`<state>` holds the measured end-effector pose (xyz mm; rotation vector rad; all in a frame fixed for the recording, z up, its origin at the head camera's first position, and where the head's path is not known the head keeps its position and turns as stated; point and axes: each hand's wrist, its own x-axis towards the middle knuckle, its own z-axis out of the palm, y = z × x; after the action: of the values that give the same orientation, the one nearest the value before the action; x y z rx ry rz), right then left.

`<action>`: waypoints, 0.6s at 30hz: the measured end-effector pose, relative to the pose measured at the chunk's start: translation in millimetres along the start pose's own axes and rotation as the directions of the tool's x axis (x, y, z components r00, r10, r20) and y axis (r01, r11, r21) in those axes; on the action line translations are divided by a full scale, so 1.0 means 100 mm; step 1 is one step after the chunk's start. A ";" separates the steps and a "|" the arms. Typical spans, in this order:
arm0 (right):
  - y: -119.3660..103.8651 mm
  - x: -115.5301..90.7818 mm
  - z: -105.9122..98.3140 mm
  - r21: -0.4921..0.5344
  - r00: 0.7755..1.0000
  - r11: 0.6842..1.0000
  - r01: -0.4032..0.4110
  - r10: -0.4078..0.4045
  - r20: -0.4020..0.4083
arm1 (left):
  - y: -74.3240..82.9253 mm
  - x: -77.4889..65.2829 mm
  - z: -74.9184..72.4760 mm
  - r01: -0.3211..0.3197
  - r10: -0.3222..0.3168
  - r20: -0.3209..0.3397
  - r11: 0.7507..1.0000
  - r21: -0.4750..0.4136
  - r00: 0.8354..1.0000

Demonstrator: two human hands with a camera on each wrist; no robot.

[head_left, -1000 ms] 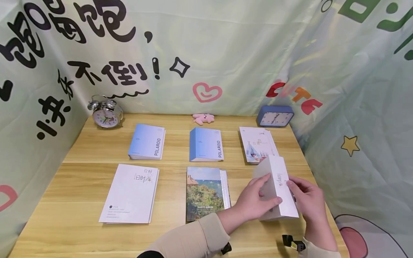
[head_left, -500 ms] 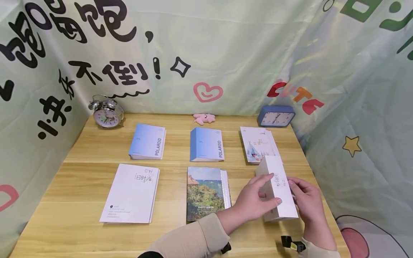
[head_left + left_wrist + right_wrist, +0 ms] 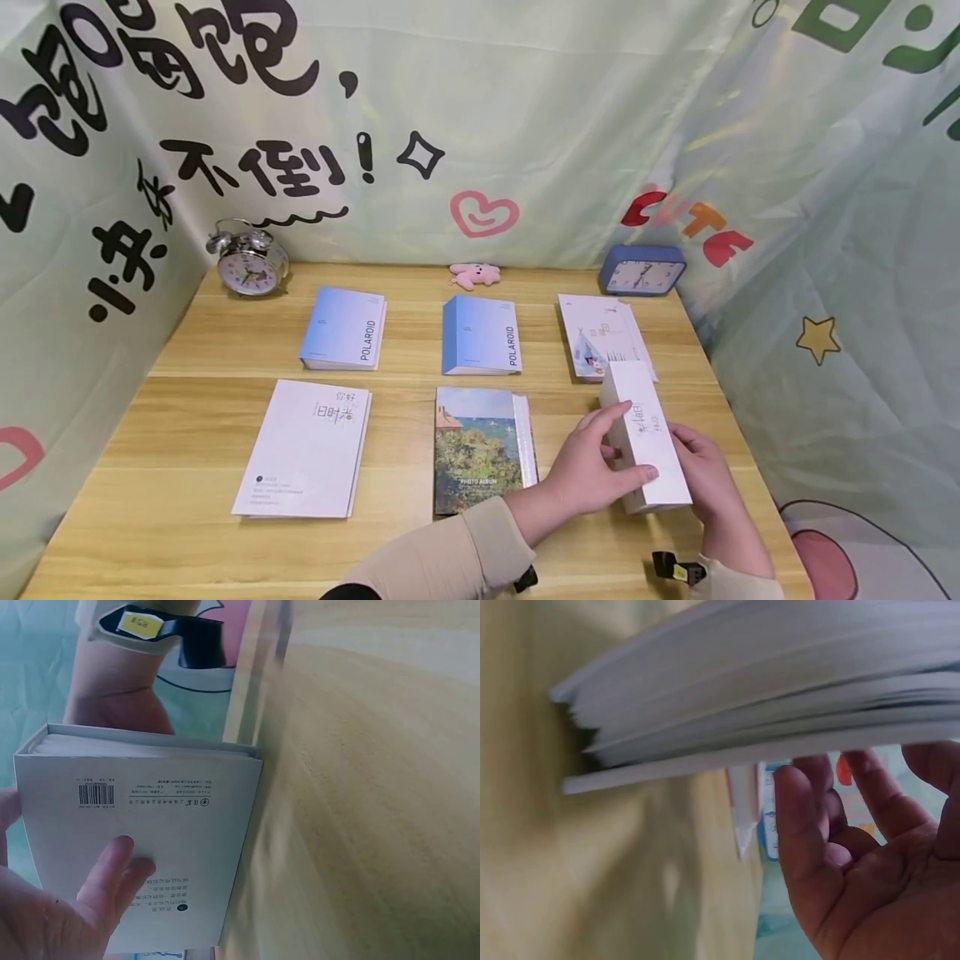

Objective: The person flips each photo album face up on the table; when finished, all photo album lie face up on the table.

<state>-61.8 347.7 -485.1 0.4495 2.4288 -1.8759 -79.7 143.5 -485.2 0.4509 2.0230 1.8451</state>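
A thick white photo album with small print on its spine stands on edge near the table's right side, spine upward. My left hand holds it from the left. Its thumb lies on the spine, and its fingertips press the back cover beside the barcode. My right hand is at the far cover, partly hidden behind the album in the head view. In the right wrist view its loosely bent fingers reach up close to that cover, under the page edges.
Beyond the held album lies a white tent-print album. Leftward are a picture-cover album, another white album and two blue POLAROID albums. A bell alarm clock, pink toy and blue clock line the back.
The album has swung from leaning left to nearly upright, its left cover turning steeper. My right hand has slid farther behind it, while the left hand keeps nearly the same place.
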 end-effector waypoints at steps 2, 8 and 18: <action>0.04 0.02 0.00 -0.015 1.000 1.000 -0.012 0.012 0.018 | 0.00 0.00 0.00 0.006 -0.006 -0.002 1.000 -0.013 1.000; 0.14 0.05 -0.02 -0.151 0.999 0.988 -0.013 0.019 0.039 | -0.02 0.00 0.00 0.008 -0.008 0.000 1.000 -0.022 1.000; 0.18 0.06 -0.07 -0.281 0.996 0.958 -0.054 0.071 0.050 | -0.10 -0.03 0.05 0.010 -0.011 -0.021 0.999 -0.050 1.000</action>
<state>-62.5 359.6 -501.8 0.4402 2.5518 -1.4673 -74.7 145.2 -495.3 0.4079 1.9842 1.8968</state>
